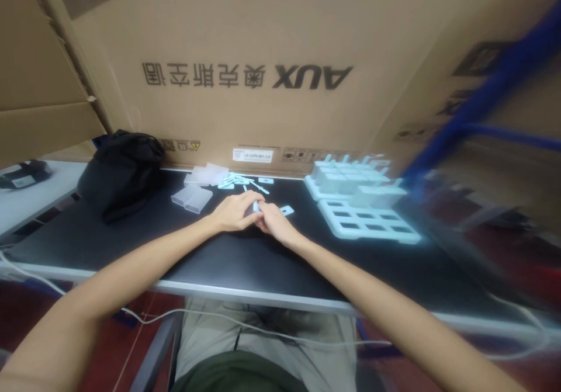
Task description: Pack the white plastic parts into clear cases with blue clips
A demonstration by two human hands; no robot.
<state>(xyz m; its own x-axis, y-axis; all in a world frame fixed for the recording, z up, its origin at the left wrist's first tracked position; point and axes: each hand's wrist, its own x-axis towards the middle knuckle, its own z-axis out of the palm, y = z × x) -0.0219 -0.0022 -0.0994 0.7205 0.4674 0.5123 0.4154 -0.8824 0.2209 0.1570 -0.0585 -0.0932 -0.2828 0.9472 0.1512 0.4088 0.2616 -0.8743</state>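
My left hand (236, 211) and my right hand (275, 221) meet above the middle of the black table. Both are closed around a small light-blue plastic piece (256, 206), mostly hidden by the fingers. A flat light-blue lid with a slot (286, 210) lies just right of my hands. Behind them is a loose pile of light-blue sticks (236, 179) and slotted lids. Clear, frosted mould cups (193, 198) lie to the left. On the right stands a light-blue ice-pop mould tray (337, 228) with open slots; a second tray behind it carries several cups with upright sticks (350, 173).
A black cloth bag (123, 173) sits at the table's left. A large cardboard box (245, 24) rises along the back edge. A blue metal frame (473, 100) stands at the right. A white cable (210, 316) hangs below the front edge (263, 299).
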